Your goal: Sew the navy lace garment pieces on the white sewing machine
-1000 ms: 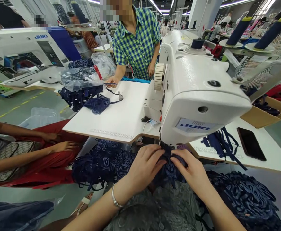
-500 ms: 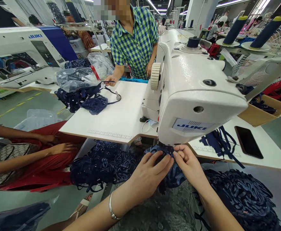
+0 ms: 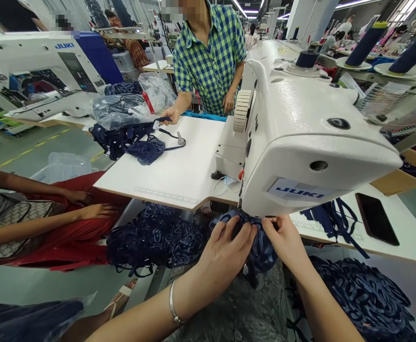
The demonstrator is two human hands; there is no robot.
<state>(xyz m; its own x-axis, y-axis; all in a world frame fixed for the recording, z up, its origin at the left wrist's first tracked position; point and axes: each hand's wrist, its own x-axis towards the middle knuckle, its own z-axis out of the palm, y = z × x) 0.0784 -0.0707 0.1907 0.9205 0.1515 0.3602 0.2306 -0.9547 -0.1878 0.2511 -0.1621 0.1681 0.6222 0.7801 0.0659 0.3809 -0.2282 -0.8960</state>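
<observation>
A navy bra with a raised swirl pattern lies under the head of a white sewing machine, at the table's front edge. Over its left part curl the fingers of my left hand, holding the fabric close to the needle area. My right hand pinches the fabric's right edge between thumb and fingers, just below the machine head. The machine head and my fingers hide the needle and the seam.
A dark phone and navy straps lie on the right of the table. Navy garments are heaped at left and right. Opposite, a person in a checked shirt holds a strap; another person's hands rest at left.
The view has shifted, so the machine and table appear farther right. My right hand has turned slightly, its fingers now further under the machine head. My left hand stays on the bra.
</observation>
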